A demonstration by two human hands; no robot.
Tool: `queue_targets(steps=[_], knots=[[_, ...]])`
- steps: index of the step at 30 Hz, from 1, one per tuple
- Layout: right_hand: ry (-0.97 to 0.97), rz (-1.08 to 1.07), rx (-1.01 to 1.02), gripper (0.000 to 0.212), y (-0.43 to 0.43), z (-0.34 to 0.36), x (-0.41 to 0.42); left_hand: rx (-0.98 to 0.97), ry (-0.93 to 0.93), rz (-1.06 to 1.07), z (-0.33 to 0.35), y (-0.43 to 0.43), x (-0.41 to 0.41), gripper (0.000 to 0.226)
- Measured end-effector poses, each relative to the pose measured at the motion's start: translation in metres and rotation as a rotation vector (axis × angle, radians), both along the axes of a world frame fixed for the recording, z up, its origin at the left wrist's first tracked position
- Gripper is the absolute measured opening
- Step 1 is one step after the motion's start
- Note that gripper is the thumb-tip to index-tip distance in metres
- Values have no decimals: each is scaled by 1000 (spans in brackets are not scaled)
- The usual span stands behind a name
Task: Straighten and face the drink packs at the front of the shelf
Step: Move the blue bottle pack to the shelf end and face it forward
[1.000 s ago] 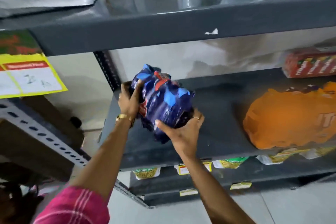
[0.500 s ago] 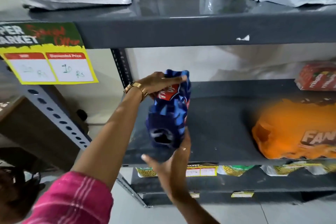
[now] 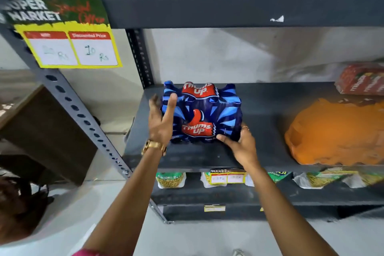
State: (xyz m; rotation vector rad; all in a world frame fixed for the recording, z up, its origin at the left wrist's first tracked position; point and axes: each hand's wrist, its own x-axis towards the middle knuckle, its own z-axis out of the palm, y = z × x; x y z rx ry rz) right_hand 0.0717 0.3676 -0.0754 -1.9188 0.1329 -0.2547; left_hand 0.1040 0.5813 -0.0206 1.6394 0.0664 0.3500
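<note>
A dark grey steel rack (image 3: 228, 12) fills the view, its top board glossy enough to mirror pale light. Its slotted front upright (image 3: 83, 114) slants down the left side. Right of that upright, behind the boards, stands a plain whitish wall (image 3: 207, 56). Left of the upright sits a dark brown wooden cabinet (image 3: 47, 131). Below the upright's foot spreads a smooth light grey floor (image 3: 207, 239). A yellow price placard (image 3: 68, 48) hangs near the upright's top.

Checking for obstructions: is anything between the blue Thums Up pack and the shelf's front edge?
Nothing visible. The shelf in front of the blue pack is bare; the right hand grips its lower right corner, the left hand lies flat at its left side. The orange pack sits apart.
</note>
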Motion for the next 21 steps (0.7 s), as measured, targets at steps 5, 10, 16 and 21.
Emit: queue_targets(steps=[5,10,16,21], knots=[[84,92,-28,53,-14,-3,-8,262,159,-193,-36,19,-36,80],[190,187,-49,74,-25,-2,-49,485,115,-178,-50,33,-64,94],[186,83,-146,68,-17,-18,-84,524,5,-110,-66,30,-100,82],[163,31,-171,61,-7,-18,-84,593,93,-55,-74,30,-104,81]])
